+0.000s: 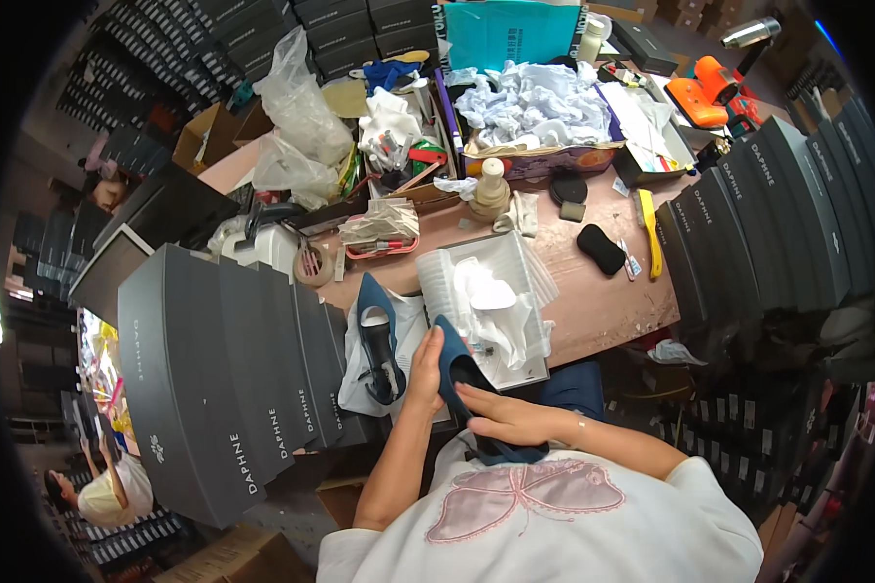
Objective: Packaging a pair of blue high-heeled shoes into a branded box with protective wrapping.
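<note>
A dark blue pointed shoe (455,352) is tilted in front of my chest, its toe pointing away from me. My left hand (426,377) is closed around its left side, the thumb up near the toe. Against the shoe's opening lies my right hand (515,418), fingers stretched out and touching the shoe. A matching blue shoe (377,325) with a black strap rests on white paper (360,374) to the left. Just beyond my hands is an open grey shoe box (538,367) with white tissue paper (491,291) and foam wrap inside.
Stacks of dark shoe boxes stand left (194,389) and right (778,214). On the pink table (612,316) are a yellow-handled brush (647,233), a black sponge-like pad (601,250), a pump bottle (491,189) and a tape roll (313,262). A carton of crumpled paper (544,160) stands behind.
</note>
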{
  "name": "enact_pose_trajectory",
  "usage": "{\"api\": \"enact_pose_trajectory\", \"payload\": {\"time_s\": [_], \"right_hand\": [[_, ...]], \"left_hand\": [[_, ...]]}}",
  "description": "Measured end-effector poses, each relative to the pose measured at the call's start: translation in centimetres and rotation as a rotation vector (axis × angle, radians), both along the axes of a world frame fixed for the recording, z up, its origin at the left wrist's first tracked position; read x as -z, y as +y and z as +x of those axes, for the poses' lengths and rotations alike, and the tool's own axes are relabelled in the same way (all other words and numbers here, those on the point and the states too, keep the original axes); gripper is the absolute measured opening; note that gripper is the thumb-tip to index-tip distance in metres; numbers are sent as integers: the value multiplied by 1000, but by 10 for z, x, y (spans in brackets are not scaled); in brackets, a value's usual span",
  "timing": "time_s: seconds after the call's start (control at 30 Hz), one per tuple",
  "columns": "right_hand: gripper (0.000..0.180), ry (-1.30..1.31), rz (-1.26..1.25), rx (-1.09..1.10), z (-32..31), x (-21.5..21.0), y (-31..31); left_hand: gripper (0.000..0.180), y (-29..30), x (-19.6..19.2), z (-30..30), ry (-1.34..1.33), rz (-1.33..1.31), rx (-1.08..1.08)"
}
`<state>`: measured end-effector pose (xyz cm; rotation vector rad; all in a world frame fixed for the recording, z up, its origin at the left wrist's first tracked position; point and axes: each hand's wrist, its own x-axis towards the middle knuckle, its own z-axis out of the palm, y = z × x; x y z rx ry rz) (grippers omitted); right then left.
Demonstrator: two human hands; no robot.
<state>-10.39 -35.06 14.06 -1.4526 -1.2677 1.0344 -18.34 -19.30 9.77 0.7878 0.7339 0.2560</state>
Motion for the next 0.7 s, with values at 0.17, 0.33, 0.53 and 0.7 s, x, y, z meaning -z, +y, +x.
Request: {"api": "enact_pose_trajectory", "payload": {"time_s": [0.17,0.33,0.53,0.7], "right_hand": [[25,-69,-280,183,69,-39,4],[27,-1038,-31,191,139,75,57],[21,355,-208,563,109,-2,34],[35,-330,-80,220,29,5,22]], "left_hand": [[61,-7,-8,1,-147,-317,-141],[61,-68,-26,-4,-43,-547,-77],[67,-44,0,-28,-173,-499,-149],[78,-57,-25,-17,-134,-329,-174]]}}
